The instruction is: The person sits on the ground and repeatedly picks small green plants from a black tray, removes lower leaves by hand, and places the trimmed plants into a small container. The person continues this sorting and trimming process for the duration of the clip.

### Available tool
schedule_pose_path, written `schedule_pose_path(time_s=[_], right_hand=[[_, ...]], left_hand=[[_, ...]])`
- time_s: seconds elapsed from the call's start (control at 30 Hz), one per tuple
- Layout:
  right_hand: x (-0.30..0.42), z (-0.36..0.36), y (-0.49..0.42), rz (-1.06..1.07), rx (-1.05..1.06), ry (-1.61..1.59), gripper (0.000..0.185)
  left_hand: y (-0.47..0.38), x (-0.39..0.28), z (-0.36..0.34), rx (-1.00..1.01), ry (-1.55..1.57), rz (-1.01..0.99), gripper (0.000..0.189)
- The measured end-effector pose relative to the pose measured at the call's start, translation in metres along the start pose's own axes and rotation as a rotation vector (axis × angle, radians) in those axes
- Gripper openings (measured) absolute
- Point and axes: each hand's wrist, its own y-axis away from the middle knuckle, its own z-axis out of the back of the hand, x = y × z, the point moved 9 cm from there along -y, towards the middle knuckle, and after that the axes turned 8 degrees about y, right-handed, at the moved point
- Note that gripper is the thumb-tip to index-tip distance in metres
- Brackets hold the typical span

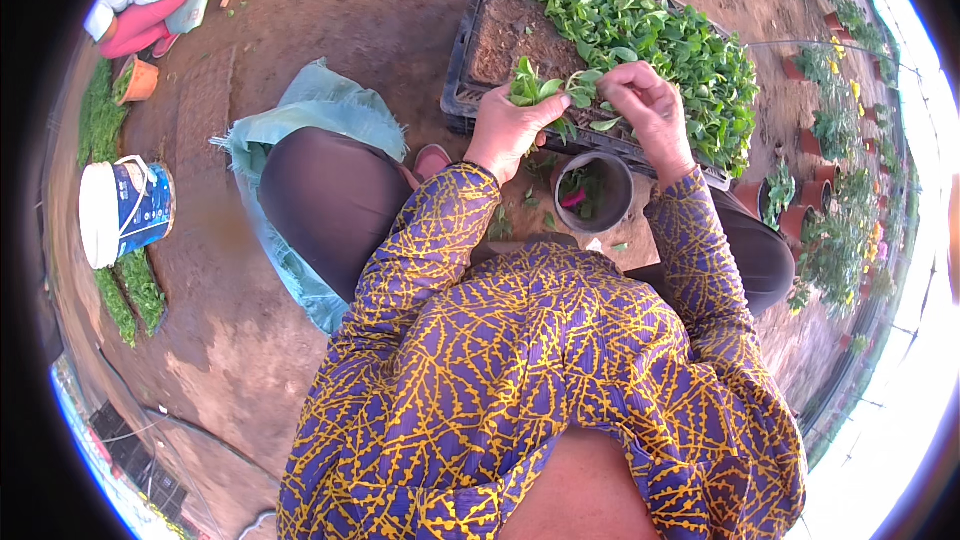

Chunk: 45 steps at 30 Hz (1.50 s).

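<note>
My left hand (514,124) is closed around a small bunch of green seedlings (531,87), leaves up, over the near edge of a black plastic tray (459,64). Close on its right, my right hand (649,109) has thumb and fingertips drawn together beside a leafy sprig; whether they grip it cannot be told. Dense green seedlings (652,37) fill the tray's right part, and bare brown soil (517,22) shows in its left part. Below my hands stands a round dark plant pot (626,199) with leaves and a pink petal or flower inside.
A light-blue woven sack (322,97) lies under my left leg. Far left are a white and blue bucket (127,206), an orange pot (139,81) and seedling strips (142,289). Potted flowering plants (840,240) line the right side. Another person's legs (150,22) show at upper left.
</note>
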Motion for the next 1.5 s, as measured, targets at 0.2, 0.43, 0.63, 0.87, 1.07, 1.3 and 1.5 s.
schedule_pose_path(time_s=[0.2,0.43,0.63,0.87,1.07,1.3,1.5], right_hand=[[0.054,-0.004,0.014,0.291,-0.008,0.575,0.01],[0.073,0.017,0.037,0.425,-0.118,0.864,0.007],[-0.012,-0.02,0.049,-0.295,0.3,-0.264,0.057],[-0.021,-0.029,0.031,-0.34,0.18,-0.904,0.013],[-0.006,-0.012,0.005,-0.266,0.264,-0.286,0.01],[0.017,-0.019,-0.09,0.236,0.053,0.492,0.009],[-0.017,-0.049,-0.144,0.328,0.089,0.792,0.009]], left_hand=[[0.006,-0.008,-0.014,0.095,-0.176,-0.134,0.014],[0.015,-0.039,-0.02,0.037,-0.458,-0.541,0.011],[0.019,-0.032,-0.031,0.143,-0.372,-0.484,0.013],[0.025,-0.036,-0.04,0.246,-0.583,-0.564,0.011],[0.027,-0.049,-0.028,0.085,-0.711,-0.696,0.012],[0.0,-0.013,0.019,-0.171,0.21,-0.135,0.015],[0.005,-0.015,0.019,-0.209,0.345,-0.128,0.016]])
